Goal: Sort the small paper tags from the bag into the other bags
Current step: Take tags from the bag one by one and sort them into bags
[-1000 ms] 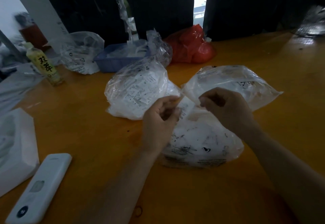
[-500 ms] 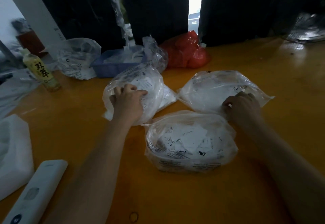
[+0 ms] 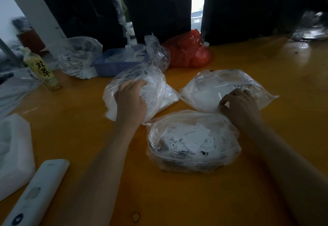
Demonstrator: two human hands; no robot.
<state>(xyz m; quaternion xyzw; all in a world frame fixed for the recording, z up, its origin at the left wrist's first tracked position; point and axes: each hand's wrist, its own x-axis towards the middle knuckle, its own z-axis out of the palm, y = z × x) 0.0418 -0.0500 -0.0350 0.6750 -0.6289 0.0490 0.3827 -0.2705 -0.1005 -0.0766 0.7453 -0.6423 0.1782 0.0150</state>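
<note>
Three clear plastic bags lie on the orange table [image 3: 266,181]. The near bag [image 3: 221,160] holds several small white paper tags [image 3: 191,137]. My left hand [image 3: 131,99] rests palm down on the left bag [image 3: 156,82], fingers stretched over its crumpled top. My right hand [image 3: 239,105] rests on the right bag [image 3: 209,87], fingers bent with their tips on the plastic and the thumb held apart. No tag shows in either hand.
Behind the bags stand a blue tray [image 3: 113,66], a red plastic bag [image 3: 191,53], another clear bag [image 3: 79,57] and a drink bottle [image 3: 42,69]. A white remote [image 3: 35,193] and white foam [image 3: 14,151] lie near left.
One second ago both hands pinched something small above the near bag. Since then they have spread apart, the left onto the left bag and the right onto the right bag.
</note>
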